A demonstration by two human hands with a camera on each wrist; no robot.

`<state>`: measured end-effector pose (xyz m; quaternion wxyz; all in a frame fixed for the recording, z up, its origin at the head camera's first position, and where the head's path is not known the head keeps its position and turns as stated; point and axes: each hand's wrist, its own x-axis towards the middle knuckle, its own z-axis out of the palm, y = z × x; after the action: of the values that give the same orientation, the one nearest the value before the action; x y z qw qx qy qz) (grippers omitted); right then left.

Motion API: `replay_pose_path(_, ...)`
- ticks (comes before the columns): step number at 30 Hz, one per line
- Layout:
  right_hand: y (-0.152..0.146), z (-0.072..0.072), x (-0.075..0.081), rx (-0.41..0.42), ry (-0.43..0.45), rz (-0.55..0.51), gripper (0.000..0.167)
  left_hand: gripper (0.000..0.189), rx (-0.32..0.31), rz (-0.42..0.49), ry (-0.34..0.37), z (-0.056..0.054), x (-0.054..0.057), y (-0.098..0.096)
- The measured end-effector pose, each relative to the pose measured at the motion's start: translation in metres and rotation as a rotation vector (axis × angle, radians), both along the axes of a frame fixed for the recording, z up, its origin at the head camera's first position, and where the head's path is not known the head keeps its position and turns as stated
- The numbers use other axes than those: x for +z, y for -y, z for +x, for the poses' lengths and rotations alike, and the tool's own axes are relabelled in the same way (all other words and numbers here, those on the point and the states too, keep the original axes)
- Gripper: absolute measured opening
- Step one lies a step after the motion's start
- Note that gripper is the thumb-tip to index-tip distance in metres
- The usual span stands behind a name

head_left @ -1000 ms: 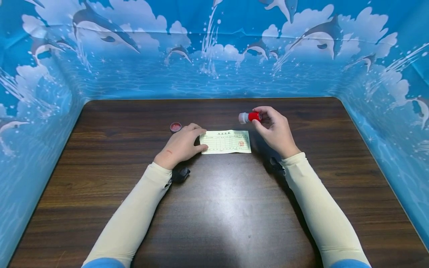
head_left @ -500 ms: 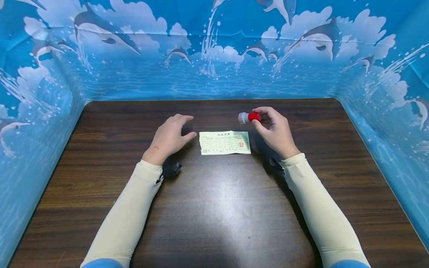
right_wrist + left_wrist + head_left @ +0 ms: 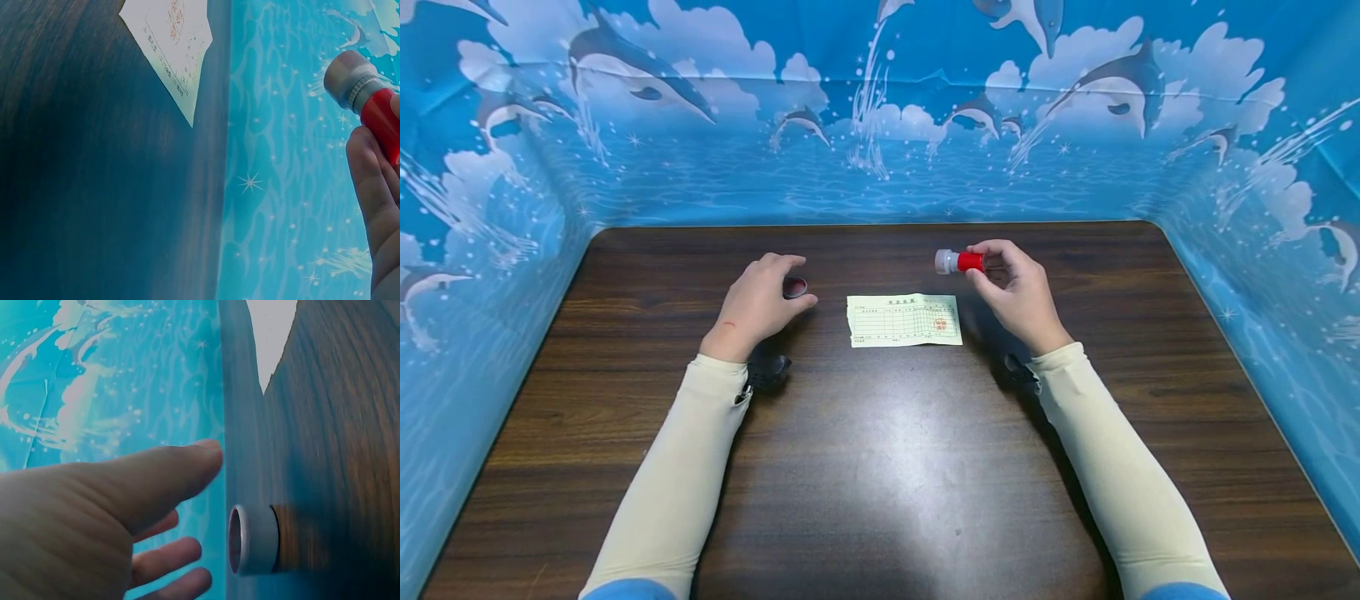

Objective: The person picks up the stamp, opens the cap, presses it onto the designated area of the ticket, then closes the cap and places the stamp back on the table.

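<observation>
On far part of table [image 3: 880, 467], L of pale green receipt slip [image 3: 898, 321], small round ink pad [image 3: 794, 288] is sitting flat, reddish face up; being round, it's showing no long axis across table. L hand [image 3: 754, 300] is clearly being the nearer one: in head view, pad is lying betw. its thumb and fingers; in L wrist view, a gap to thumb is showing, so no contact noted. L hand is standing spread, holding nothing.

R hand [image 3: 1021, 292] is pinching red-handled stamp [image 3: 972, 262] betw. thumb and fingers, apparently clear of table, near slip's far R corner. Stamp's long axis is running crosswise, approx. level in head view; its whitish translucent end is pointing L, toward L hand and pad, well apart from both. Exact tilt: can't tell. Slip is lying w/ long axis also running L–R, red seal mark [image 3: 940, 324] near R end.
</observation>
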<state>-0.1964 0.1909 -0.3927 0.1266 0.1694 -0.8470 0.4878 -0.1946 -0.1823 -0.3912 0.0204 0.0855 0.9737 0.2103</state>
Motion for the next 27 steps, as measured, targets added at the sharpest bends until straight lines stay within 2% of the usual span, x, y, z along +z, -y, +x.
replay_pose_path(7, -0.001, 0.0, -0.002, 0.005, -0.001, -0.003, 0.031, 0.078, 0.03, -0.077, 0.083, -0.003, -0.005, 0.006)
replay_pose_path(11, 0.0, -0.001, -0.003, 0.013, 0.003, -0.007, 0.031, 0.077, 0.065, -0.076, 0.109, -0.003, -0.009, 0.01)
replay_pose_path(19, 0.0, -0.002, -0.004, 0.029, 0.009, -0.023, 0.03, 0.069, 0.131, -0.021, 0.078, -0.003, -0.015, 0.014)
replay_pose_path(27, 0.0, -0.001, -0.004, 0.034, 0.007, -0.026, 0.031, 0.068, 0.146, -0.019, 0.062, -0.004, -0.019, 0.013)
